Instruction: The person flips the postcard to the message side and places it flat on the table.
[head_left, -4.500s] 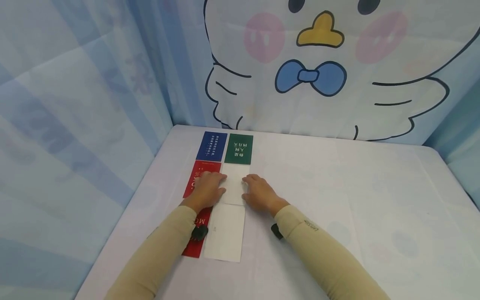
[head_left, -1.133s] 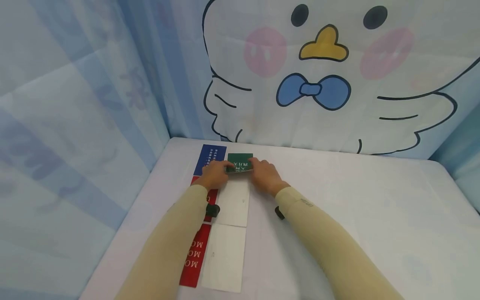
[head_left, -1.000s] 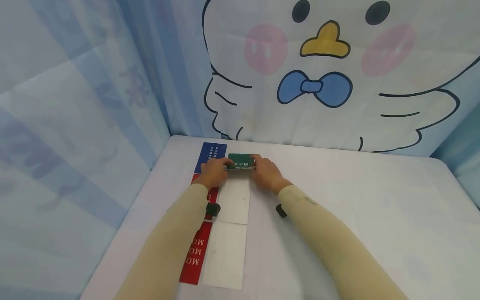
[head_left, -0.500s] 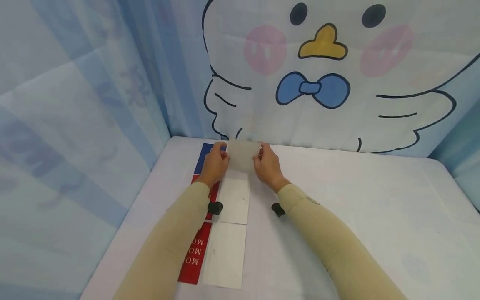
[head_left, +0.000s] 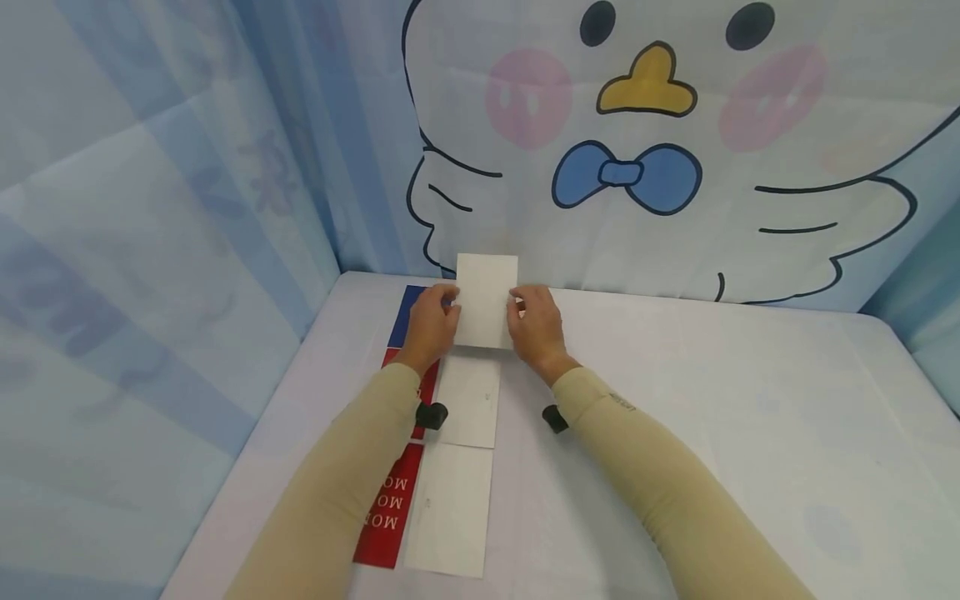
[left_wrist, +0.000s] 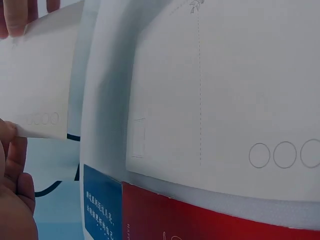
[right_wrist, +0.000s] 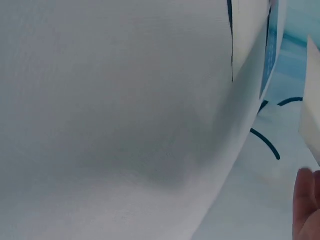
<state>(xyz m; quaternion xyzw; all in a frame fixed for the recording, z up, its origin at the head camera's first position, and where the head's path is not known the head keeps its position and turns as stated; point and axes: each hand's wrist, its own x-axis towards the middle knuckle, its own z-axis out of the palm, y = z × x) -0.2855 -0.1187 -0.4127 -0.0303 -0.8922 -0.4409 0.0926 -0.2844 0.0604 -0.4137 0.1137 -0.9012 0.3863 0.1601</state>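
Both hands hold up a postcard (head_left: pixel 486 304) by its side edges, its white back facing the head camera, at the far end of the table. My left hand (head_left: pixel 431 325) pinches its left edge; my right hand (head_left: pixel 537 327) pinches the right edge. In the left wrist view the held postcard (left_wrist: pixel 40 75) shows printed circles near a corner. Below it, two white-backed postcards lie end to end, a nearer one (head_left: pixel 448 512) and a farther one (head_left: pixel 471 400). To their left lie a red MO-lettered card (head_left: pixel 386 517), another red card (left_wrist: pixel 200 215) and a blue card (left_wrist: pixel 102 205), partly covered by my left arm and hand.
The white-covered table (head_left: pixel 712 433) spreads to the right. A curtain printed with a cartoon bird (head_left: pixel 630 225) hangs along the back edge, close behind the held postcard. Another blue-striped curtain (head_left: pixel 165 250) borders the left side.
The green-fronted card, earlier flat in the right column, was lifted by both hands and flipped; its white back now shows. The farther red-column neighbour's white card was released before that.
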